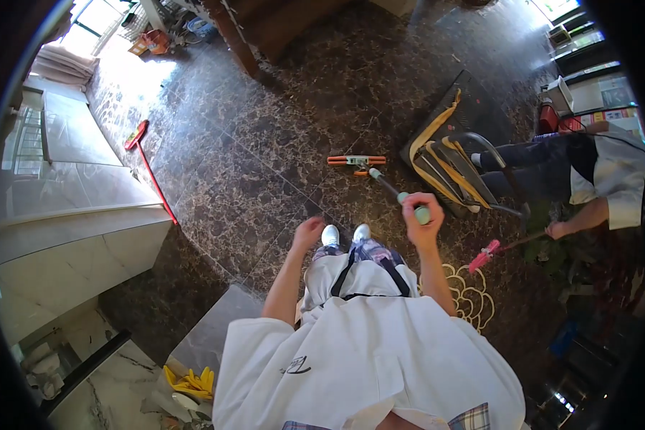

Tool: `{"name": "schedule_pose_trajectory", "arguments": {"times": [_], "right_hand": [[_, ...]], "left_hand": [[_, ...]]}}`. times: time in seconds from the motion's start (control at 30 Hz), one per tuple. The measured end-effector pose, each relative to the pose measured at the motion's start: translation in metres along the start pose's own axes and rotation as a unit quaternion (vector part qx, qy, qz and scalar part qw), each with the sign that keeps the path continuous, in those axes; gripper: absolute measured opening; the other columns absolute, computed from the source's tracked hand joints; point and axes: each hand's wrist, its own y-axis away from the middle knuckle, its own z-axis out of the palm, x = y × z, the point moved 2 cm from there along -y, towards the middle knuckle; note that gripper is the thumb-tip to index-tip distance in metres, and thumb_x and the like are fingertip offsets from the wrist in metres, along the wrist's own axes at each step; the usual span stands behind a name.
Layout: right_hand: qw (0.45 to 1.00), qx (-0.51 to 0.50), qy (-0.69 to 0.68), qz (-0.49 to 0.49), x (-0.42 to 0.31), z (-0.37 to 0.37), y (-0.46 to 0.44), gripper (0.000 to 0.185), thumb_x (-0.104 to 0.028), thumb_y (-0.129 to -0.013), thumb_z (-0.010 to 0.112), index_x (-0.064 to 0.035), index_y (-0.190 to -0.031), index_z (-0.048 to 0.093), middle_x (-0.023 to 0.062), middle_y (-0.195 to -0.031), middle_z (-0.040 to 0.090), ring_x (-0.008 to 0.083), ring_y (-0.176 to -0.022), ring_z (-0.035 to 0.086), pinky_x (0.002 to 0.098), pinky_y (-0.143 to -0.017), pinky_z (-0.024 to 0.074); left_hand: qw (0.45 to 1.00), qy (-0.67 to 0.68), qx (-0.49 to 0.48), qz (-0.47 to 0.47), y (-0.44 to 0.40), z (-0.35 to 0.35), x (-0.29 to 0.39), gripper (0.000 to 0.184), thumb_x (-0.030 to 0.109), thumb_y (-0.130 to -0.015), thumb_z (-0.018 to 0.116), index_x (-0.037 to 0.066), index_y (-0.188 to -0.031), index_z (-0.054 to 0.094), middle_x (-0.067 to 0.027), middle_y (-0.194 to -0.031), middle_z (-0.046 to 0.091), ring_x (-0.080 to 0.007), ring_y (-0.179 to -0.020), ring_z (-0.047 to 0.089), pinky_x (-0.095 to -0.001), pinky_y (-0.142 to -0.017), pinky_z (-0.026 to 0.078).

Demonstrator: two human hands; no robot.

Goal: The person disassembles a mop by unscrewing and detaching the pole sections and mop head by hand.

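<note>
My right hand (421, 213) is closed around the pale green grip of a mop (387, 185). Its shaft slopes away to a flat grey-white head with orange strips, which rests on the dark marbled floor (265, 158). My left hand (308, 233) hangs beside my left leg, near my white shoes (330, 236). Nothing shows in it, and its fingers look loosely apart, though slightly blurred.
A red long-handled broom (154, 175) lies left, by a pale counter (64, 222). On the right, a metal-framed chair (451, 165) stands near another person, whose hand (554, 231) holds a pink-headed brush (485, 256). Yellow gloves (191, 382) lie at lower left.
</note>
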Motion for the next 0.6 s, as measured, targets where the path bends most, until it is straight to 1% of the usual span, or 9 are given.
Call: {"name": "schedule_pose_trajectory", "arguments": {"times": [0.03,0.1,0.17,0.23,0.3,0.37,0.47,0.53,0.6], "right_hand": [[1.0,-0.002,-0.002,0.001,0.002,-0.001,-0.01,0.01,0.002,-0.076,0.063,-0.0022,-0.084,0.059,0.004,-0.077,0.062,0.0083,-0.067,0.056,0.0224,-0.063,0.0445],[1.0,-0.01,-0.019,0.018,0.006,-0.004,-0.035,0.009,0.001,-0.076,0.063,-0.0023,-0.084,0.059,0.0033,-0.076,0.061,0.0081,-0.067,0.055,0.0219,-0.063,0.0437],[0.999,-0.013,-0.033,0.008,0.011,-0.002,-0.064,0.009,0.0,-0.075,0.063,-0.0025,-0.083,0.059,0.0028,-0.076,0.06,0.0078,-0.067,0.054,0.0214,-0.063,0.043],[0.999,-0.005,-0.042,0.004,0.029,0.001,-0.095,0.009,-0.001,-0.075,0.063,-0.0022,-0.083,0.059,0.0011,-0.073,0.058,0.0066,-0.064,0.052,0.0204,-0.061,0.0409],[0.998,0.005,-0.065,0.012,0.034,0.01,-0.129,0.01,-0.001,-0.075,0.064,-0.0025,-0.084,0.06,0.0002,-0.072,0.057,0.0061,-0.063,0.051,0.0202,-0.06,0.0404],[0.996,0.014,-0.092,0.012,0.043,0.02,-0.165,0.011,-0.001,-0.075,0.064,-0.0027,-0.085,0.06,-0.0006,-0.072,0.056,0.0056,-0.063,0.05,0.02,-0.059,0.0398],[0.993,0.019,-0.115,0.03,0.062,0.037,-0.21,0.012,-0.001,-0.075,0.064,-0.0044,-0.086,0.061,-0.0021,-0.071,0.055,0.0046,-0.062,0.049,0.0195,-0.057,0.039],[0.986,0.051,-0.156,0.039,0.07,0.056,-0.24,0.012,0.0,-0.075,0.064,-0.0059,-0.086,0.062,-0.003,-0.07,0.054,0.0037,-0.061,0.049,0.019,-0.055,0.0376],[0.989,0.067,-0.131,0.009,0.079,0.077,-0.275,0.008,-0.002,-0.077,0.064,-0.0055,-0.084,0.062,-0.0026,-0.068,0.054,0.0026,-0.061,0.049,0.019,-0.054,0.0371]], "left_hand": [[0.997,-0.037,0.056,-0.043,-0.003,-0.019,-0.075,0.03,0.026,-0.082,0.061,0.006,-0.104,0.064,-0.0099,-0.095,0.068,-0.018,-0.083,0.065,-0.0309,-0.073,0.051],[0.978,0.011,0.142,-0.152,0.047,-0.063,-0.138,0.033,0.027,-0.081,0.061,0.001,-0.102,0.063,-0.0088,-0.083,0.068,-0.0164,-0.074,0.065,-0.0306,-0.066,0.051],[0.943,0.123,0.2,-0.236,0.101,-0.097,-0.16,0.023,0.022,-0.081,0.061,0.001,-0.089,0.063,-0.0074,-0.066,0.063,-0.0139,-0.052,0.057,-0.0282,-0.047,0.046],[0.903,0.239,0.256,-0.248,0.144,-0.115,-0.195,0.018,0.022,-0.082,0.059,0.005,-0.088,0.06,-0.0077,-0.069,0.063,-0.0166,-0.057,0.062,-0.0278,-0.045,0.046],[0.889,0.198,0.272,-0.31,0.176,-0.13,-0.221,0.015,0.021,-0.084,0.06,0.006,-0.088,0.058,-0.0076,-0.068,0.064,-0.0157,-0.053,0.06,-0.0276,-0.043,0.045],[0.856,0.214,0.281,-0.378,0.192,-0.13,-0.196,0.014,0.02,-0.083,0.061,0.007,-0.088,0.057,-0.0076,-0.068,0.064,-0.0159,-0.054,0.061,-0.027,-0.043,0.045],[0.844,0.244,0.278,-0.389,0.161,-0.114,-0.175,0.012,0.018,-0.083,0.061,0.007,-0.087,0.059,-0.0086,-0.069,0.065,-0.0157,-0.054,0.061,-0.0285,-0.044,0.046],[0.915,0.156,0.205,-0.31,0.108,-0.105,-0.113,0.016,0.017,-0.082,0.062,0.004,-0.09,0.061,-0.0092,-0.072,0.066,-0.0196,-0.06,0.063,-0.0333,-0.051,0.049],[0.978,0.092,0.173,-0.077,0.043,-0.103,-0.054,0.02,0.015,-0.082,0.061,0.001,-0.096,0.063,-0.0082,-0.08,0.068,-0.0239,-0.07,0.064,-0.0361,-0.062,0.05]]}}
